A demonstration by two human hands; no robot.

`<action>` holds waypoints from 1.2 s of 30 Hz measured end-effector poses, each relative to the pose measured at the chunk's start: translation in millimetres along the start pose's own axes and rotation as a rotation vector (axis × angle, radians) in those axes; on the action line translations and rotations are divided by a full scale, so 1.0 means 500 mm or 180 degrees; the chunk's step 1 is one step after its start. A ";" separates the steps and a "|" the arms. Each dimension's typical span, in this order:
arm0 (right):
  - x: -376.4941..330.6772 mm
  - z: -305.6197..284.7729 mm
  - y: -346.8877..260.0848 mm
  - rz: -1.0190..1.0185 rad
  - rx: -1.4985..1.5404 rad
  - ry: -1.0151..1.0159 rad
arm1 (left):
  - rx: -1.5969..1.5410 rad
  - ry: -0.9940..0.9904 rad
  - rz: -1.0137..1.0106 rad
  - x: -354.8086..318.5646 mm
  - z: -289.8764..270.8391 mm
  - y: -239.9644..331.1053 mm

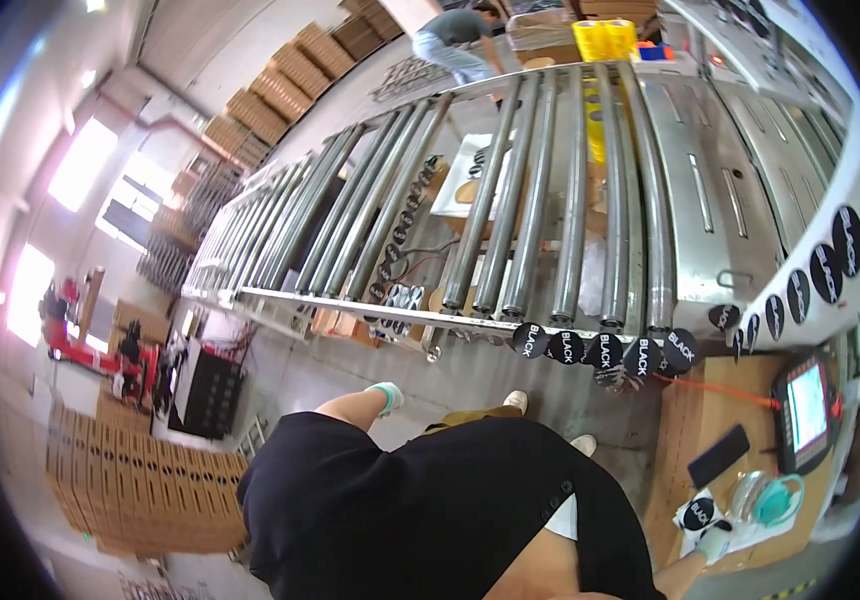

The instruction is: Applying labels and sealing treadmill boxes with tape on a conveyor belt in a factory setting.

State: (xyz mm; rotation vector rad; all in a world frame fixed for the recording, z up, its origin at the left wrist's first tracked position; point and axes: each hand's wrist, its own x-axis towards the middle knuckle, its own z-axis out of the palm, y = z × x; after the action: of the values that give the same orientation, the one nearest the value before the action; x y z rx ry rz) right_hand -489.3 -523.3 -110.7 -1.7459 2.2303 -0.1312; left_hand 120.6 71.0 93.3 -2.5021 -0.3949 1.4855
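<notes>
My left hand (388, 398), in a white glove with a teal cuff, hangs out to the left of my body, short of the roller conveyor (510, 322). Its fingers are too foreshortened to read. At the lower right, my right hand (715, 543), also gloved, reaches over a cardboard surface (677, 470). It touches or lies right beside a white sheet with a round black sticker (698, 514); whether the fingers grip it is too small to tell. Close by are a clear jug with a teal lid (774, 503) and a black phone (718, 456).
A touchscreen control pendant (807, 412) stands at the right, with an orange cable (720, 388). Round black stickers (605, 352) hang along the conveyor's near edge. Stacked cardboard (140, 485) stands at left, near a red machine (100, 355). Another person (458, 40) bends beyond the conveyor.
</notes>
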 end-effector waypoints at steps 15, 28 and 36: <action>-0.362 -0.424 -0.509 -0.1034 0.3227 -0.2423 | -0.0334 -0.0215 0.4553 -0.345 -0.094 0.410; -0.750 -0.356 -1.015 -0.4690 0.2273 -0.1693 | -0.1939 -0.2277 0.5060 -0.365 -0.205 0.336; -0.930 -0.290 -1.083 -0.4652 0.1831 0.0272 | -0.2701 -0.1417 0.5279 -0.301 -0.278 0.233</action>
State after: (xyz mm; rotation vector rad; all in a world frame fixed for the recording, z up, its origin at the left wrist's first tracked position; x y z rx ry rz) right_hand 72.1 -231.7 250.4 -2.5086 0.3984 -0.9957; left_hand 188.4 -94.2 247.4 -3.0387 1.8649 2.7533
